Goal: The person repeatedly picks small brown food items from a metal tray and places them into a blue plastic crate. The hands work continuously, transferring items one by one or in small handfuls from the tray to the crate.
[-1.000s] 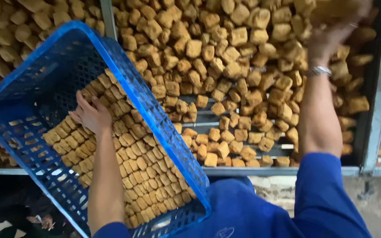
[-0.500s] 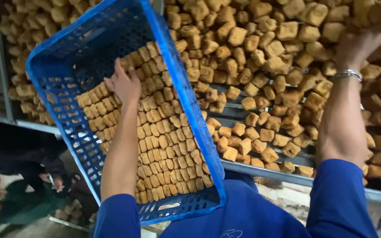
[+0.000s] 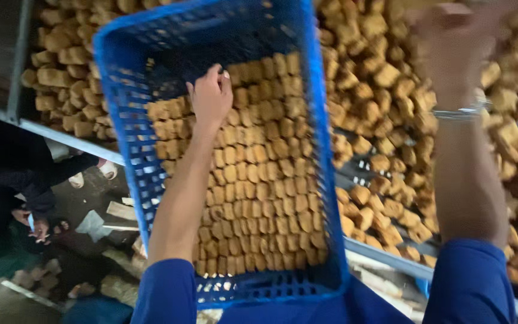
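A blue plastic crate (image 3: 121,120) is tilted toward me, its near end against my chest. Neat rows of golden-brown fried cubes (image 3: 265,198) fill its lower half. My left hand (image 3: 210,96) rests inside the crate on the top row of cubes, fingers curled over them. My right hand (image 3: 451,42), with a metal bracelet at the wrist, reaches up over the big heap of loose cubes (image 3: 385,90) on the metal rack; it is blurred and I cannot see whether it holds any.
The rack's metal frame (image 3: 67,138) runs diagonally under the heap. Below at the left another person in dark clothes (image 3: 25,186) crouches on the ground, with scraps of wood and debris (image 3: 121,213) nearby.
The view has swung so the crate now sits more centred and upright. My left hand stays on the top row of cubes. My right hand remains raised over the heap.
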